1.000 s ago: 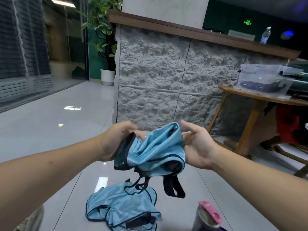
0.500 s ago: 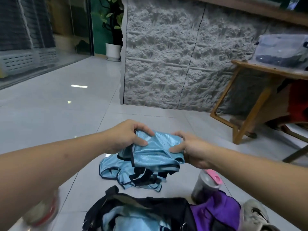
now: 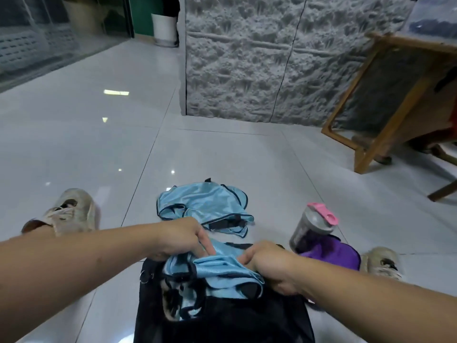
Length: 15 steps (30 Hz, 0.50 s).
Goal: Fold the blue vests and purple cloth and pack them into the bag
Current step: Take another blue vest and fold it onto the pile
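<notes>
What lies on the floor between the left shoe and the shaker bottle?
In the head view, an unfolded blue vest lies on the floor tiles between the left shoe and the shaker bottle, apart from both.

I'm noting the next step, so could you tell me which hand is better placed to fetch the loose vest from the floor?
Probably the left hand: the loose vest lies just beyond it.

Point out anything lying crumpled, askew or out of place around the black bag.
One shiny blue vest with black trim lies crumpled and unfolded on the pale tiled floor, beyond the black bag. The purple cloth sits bunched beside the bag, under a grey shaker bottle with a pink lid. Nothing looks spilled or damaged.
</notes>
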{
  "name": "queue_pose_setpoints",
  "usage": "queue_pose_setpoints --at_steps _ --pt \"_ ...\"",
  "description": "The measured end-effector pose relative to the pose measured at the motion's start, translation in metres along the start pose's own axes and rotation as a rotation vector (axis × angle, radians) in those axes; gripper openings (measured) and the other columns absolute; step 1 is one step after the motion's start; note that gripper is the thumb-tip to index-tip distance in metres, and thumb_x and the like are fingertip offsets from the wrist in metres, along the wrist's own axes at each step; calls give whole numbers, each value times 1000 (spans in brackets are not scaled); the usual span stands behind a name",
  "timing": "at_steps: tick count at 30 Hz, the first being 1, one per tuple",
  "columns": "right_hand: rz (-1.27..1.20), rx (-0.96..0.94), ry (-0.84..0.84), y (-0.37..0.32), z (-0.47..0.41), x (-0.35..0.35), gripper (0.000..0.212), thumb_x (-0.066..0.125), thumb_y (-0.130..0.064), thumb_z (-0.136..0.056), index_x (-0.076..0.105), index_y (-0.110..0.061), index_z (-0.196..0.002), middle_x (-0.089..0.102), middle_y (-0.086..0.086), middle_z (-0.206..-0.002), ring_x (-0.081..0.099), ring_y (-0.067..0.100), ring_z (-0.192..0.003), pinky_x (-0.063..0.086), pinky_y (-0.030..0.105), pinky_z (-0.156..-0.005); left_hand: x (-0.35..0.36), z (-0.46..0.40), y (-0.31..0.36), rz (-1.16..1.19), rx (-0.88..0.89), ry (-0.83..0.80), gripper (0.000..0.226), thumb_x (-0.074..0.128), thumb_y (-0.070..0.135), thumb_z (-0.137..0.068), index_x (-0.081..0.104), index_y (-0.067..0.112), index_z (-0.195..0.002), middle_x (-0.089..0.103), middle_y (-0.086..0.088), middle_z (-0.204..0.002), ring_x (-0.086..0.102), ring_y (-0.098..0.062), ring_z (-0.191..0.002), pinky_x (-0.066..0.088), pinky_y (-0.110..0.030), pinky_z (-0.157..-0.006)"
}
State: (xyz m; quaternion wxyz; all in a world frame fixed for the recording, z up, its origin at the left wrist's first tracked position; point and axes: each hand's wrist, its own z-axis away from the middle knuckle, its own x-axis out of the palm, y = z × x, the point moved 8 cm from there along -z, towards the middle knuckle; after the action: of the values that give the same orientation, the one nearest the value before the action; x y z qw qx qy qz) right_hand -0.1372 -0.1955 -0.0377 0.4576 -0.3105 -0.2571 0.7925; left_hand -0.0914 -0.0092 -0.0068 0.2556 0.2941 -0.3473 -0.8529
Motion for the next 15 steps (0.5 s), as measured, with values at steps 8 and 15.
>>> queue_pose_setpoints --at_steps 8,15 --pt "234 -22 10 18 -15 20 26 63 6 -83 84 -9 -87 75 0 -75 65 9 -62 53 25 -67 25 -12 -44 -101 -63 -11 22 76 3 -83 84 21 -92 79 -5 -91 73 -17 -81 62 -27 -78" --pt "696 -344 154 -5 -12 18 42 63 -20 -101 65 -39 -138 22 9 -172 27 19 -157 20 17 -120 6 -23 -35 -342 183 191 34 69 11 -95 76 36 -115 29 3 -162 27 -15 -154 20 -5 -101"
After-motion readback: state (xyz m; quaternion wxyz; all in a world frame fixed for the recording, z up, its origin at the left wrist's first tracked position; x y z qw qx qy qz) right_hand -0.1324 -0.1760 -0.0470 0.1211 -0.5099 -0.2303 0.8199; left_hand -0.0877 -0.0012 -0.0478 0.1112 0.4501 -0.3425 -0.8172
